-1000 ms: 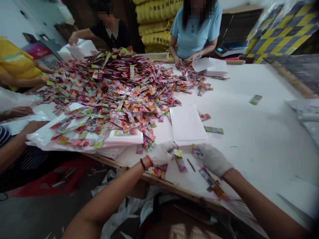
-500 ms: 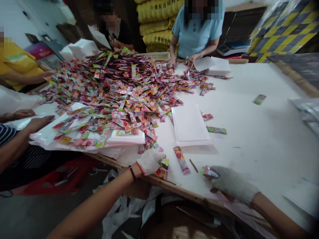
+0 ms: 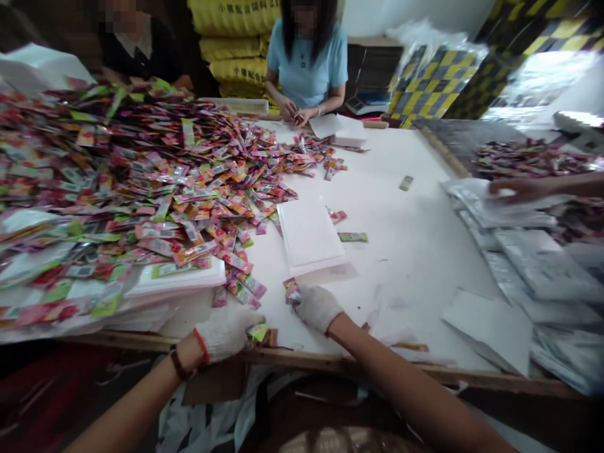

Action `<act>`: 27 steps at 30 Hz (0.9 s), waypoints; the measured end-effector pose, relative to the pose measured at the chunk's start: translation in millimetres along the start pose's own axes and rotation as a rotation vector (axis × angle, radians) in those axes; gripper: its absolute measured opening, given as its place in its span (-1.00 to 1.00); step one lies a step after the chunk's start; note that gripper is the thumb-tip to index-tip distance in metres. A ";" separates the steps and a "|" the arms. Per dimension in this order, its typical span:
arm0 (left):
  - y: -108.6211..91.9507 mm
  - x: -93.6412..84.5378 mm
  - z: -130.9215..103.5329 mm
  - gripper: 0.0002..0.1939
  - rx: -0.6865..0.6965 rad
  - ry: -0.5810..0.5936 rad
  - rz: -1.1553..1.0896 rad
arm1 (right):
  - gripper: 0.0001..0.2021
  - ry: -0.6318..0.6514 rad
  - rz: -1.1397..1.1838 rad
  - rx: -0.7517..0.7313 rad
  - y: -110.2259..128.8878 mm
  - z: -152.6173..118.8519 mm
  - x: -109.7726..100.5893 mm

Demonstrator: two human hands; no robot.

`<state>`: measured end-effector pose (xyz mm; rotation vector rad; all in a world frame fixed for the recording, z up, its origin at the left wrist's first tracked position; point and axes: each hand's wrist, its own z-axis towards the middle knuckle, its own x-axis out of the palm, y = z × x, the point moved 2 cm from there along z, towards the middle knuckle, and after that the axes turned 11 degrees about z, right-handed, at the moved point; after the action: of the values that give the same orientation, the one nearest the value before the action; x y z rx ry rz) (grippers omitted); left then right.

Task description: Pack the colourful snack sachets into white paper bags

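Observation:
My left hand [image 3: 229, 330], in a white glove with an orange cuff, is closed on a few small green and orange sachets [image 3: 261, 335] at the table's front edge. To its right, my right hand [image 3: 318, 308], also gloved, has its fingers closed on a pink and purple sachet [image 3: 292, 291]. Whether more than one is in that hand I cannot tell. Just beyond it lies a stack of white sheets [image 3: 311, 234]. Left of that, a great heap of the same printed sachets [image 3: 179, 163] covers the table, some lying on another white stack [image 3: 177, 279].
Across the table [image 3: 401, 251], a person in a light blue top [image 3: 309, 63] handles something small. Another person's hand [image 3: 523, 189] reaches in from the right over filled clear bags [image 3: 533, 264]. A white sheet [image 3: 488, 324] lies at the front right, and one sachet [image 3: 406, 183] lies alone.
The view has turned to the right. My right hand has moved left, close to my left hand, to where a loose sachet lay. My left hand still holds its sachets.

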<state>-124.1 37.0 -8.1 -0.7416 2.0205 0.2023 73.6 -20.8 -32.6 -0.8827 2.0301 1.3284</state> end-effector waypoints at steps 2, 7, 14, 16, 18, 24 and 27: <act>2.9 3.6 0.0 -0.67 -0.012 0.040 -0.024 | -0.75 0.013 0.017 -0.045 -2.2 0.3 3.0; 8.1 11.4 -3.3 -0.50 -0.220 0.050 -0.119 | -0.75 0.005 0.059 -0.143 -11.8 4.0 7.5; -16.0 1.7 -4.6 -0.76 0.023 -0.071 0.206 | -0.83 0.072 0.183 -0.384 -23.5 -5.4 -3.3; -11.7 -4.6 -7.1 -0.74 0.038 -0.144 0.188 | -0.83 0.053 0.296 -0.466 -40.4 -3.2 -25.5; 1.9 -13.9 -8.3 -0.68 -0.050 -0.224 0.106 | -0.86 -0.069 0.372 -0.439 -64.2 9.8 -57.1; 40.5 -49.2 25.8 -0.61 -0.125 -0.260 0.222 | -0.75 -0.252 -0.020 -0.034 -114.0 81.7 -133.4; 36.5 -55.5 51.1 -0.78 -0.079 -0.225 0.359 | -0.79 -0.165 -0.120 -0.005 -116.1 100.6 -139.4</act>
<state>-87.3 111.2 4.5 -0.3786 1.9230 0.5519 260.4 69.6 -30.8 -0.8539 1.8204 1.2961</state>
